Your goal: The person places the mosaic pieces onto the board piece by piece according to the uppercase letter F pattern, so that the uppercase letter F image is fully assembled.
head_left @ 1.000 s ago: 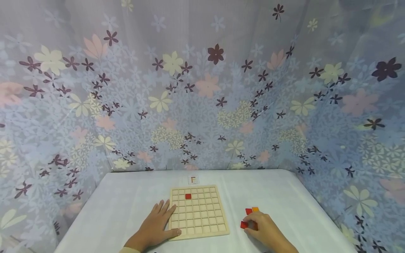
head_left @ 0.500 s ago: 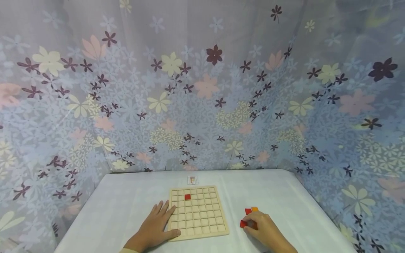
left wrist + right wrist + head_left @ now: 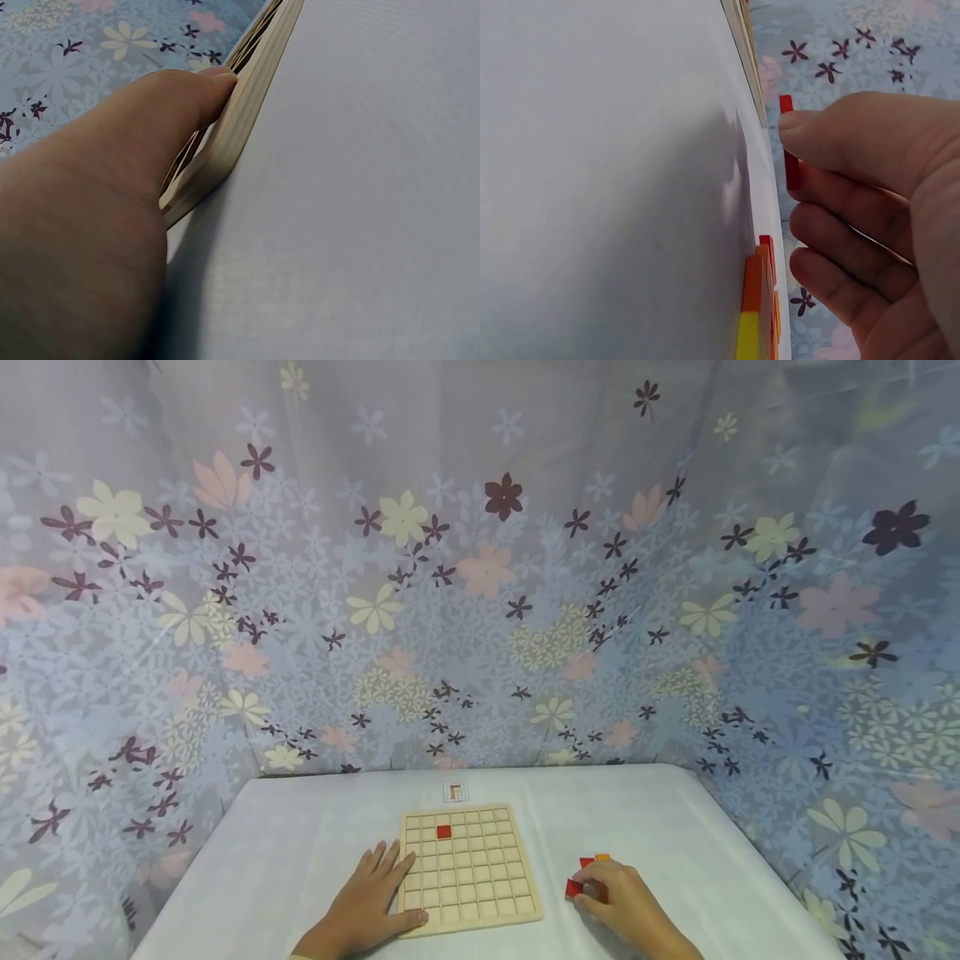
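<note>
Right hand [image 3: 621,897] pinches a red tile [image 3: 792,172], left hand [image 3: 366,897] spread against the board [image 3: 478,875]

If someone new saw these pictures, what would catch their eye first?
Probably the blue floral fabric curtain, which hangs behind the white tabletop and fills most of the head view. Next, the square red tile in the upper left of the pale wooden grid board, where the left hand rests along the left edge. To the board's right, the right hand pinches another thin red tile.
</note>
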### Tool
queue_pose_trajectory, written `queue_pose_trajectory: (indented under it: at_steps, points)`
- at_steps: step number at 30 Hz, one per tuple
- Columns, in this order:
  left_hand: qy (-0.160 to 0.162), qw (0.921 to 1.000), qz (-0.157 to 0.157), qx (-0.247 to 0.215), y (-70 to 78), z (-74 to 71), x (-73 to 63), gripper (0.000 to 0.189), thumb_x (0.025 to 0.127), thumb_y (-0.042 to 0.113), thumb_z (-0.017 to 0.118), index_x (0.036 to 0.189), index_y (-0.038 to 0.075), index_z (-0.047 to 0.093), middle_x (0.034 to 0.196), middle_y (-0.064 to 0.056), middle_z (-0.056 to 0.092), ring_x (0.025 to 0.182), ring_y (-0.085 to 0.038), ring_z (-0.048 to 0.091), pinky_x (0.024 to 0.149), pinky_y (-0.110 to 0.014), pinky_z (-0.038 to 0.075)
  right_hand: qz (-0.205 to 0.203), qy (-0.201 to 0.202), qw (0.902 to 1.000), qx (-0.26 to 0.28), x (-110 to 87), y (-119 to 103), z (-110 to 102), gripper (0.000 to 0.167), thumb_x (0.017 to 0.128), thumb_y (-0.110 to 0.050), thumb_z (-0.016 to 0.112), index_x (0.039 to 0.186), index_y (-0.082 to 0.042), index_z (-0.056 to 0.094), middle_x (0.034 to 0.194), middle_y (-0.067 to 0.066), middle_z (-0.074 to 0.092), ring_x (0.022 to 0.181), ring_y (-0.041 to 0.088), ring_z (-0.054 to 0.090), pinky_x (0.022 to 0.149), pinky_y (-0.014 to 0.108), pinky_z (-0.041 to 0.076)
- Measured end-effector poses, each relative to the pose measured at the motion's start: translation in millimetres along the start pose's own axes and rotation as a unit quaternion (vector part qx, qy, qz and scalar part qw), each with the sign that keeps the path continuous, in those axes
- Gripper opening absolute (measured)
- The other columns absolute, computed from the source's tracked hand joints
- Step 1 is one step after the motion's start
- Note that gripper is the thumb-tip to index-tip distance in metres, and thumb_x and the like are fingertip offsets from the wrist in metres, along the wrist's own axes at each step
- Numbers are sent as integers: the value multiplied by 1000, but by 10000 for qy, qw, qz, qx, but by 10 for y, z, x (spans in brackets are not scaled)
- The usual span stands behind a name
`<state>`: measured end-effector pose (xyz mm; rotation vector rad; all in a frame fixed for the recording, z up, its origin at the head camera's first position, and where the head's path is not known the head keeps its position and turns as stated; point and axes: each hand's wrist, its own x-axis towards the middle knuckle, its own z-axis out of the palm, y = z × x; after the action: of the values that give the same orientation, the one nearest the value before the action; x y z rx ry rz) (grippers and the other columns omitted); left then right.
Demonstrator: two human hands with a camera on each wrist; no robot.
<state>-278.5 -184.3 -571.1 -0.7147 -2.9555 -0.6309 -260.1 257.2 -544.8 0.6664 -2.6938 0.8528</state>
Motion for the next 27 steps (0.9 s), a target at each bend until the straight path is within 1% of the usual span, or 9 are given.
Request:
queue_pose_trajectory:
  at_steps: [4, 7, 10, 12, 17, 21, 27]
  points:
    - [82, 10000, 19, 23, -24, 36, -12, 102, 91, 81, 56, 160, 6, 46, 166, -26, 30, 153, -50, 18, 121, -65, 13, -161, 34, 9999, 28, 62, -23, 9, 21, 85, -8, 89, 102, -17, 80, 99, -14, 72, 85, 9, 64, 76, 33, 56]
    - [106, 9999, 40, 66, -32, 52, -15, 102, 91, 80, 55, 160, 7, 45, 166, -26, 30, 153, -50, 18, 121, -65, 14, -175, -10, 9997, 162, 144, -53, 4, 20, 86, -5, 87, 101, -15, 80, 100, -12, 72, 87, 12, 67, 72, 30, 57]
    - [143, 9998, 82, 84, -23, 39, -16, 101, 92, 79, 57, 160, 6, 46, 165, -26, 31, 153, -50, 20, 120, -66, 15, -205, -53, 9995, 242, 239, -88, 5, 20, 87, -5, 86, 102, -16, 80, 101, -12, 73, 93, 15, 69, 73, 32, 59]
    - [163, 9998, 116, 78, -8, 17, -14, 100, 92, 78, 58, 159, 6, 46, 165, -27, 31, 152, -51, 21, 120, -66, 16, -322, -77, 9992, 232, 300, -107, 19, 20, 87, -5, 86, 103, -16, 80, 102, -12, 73, 95, 16, 70, 76, 35, 60]
    - [126, 9998, 123, 98, 3, -3, -7, 99, 92, 78, 57, 159, 6, 46, 165, -27, 31, 152, -51, 21, 120, -65, 15, -555, -157, 9982, 147, 420, -141, 111, 20, 88, -8, 87, 105, -15, 80, 103, -13, 73, 96, 10, 68, 84, 41, 58]
    - [64, 9999, 110, 103, -21, 14, -13, 100, 92, 79, 56, 159, 6, 46, 166, -26, 30, 153, -50, 20, 120, -65, 16, -585, -178, 9980, 174, 504, -173, 192, 17, 89, -11, 86, 104, -17, 81, 103, -14, 73, 96, 10, 68, 84, 41, 59]
    - [126, 9996, 225, 83, -39, 7, -16, 99, 93, 78, 56, 160, 6, 45, 166, -27, 30, 153, -51, 20, 120, -66, 15, -590, -301, 9972, 353, 708, -231, 275, 19, 89, -7, 85, 107, -13, 81, 105, -10, 74, 98, 15, 70, 85, 40, 59]
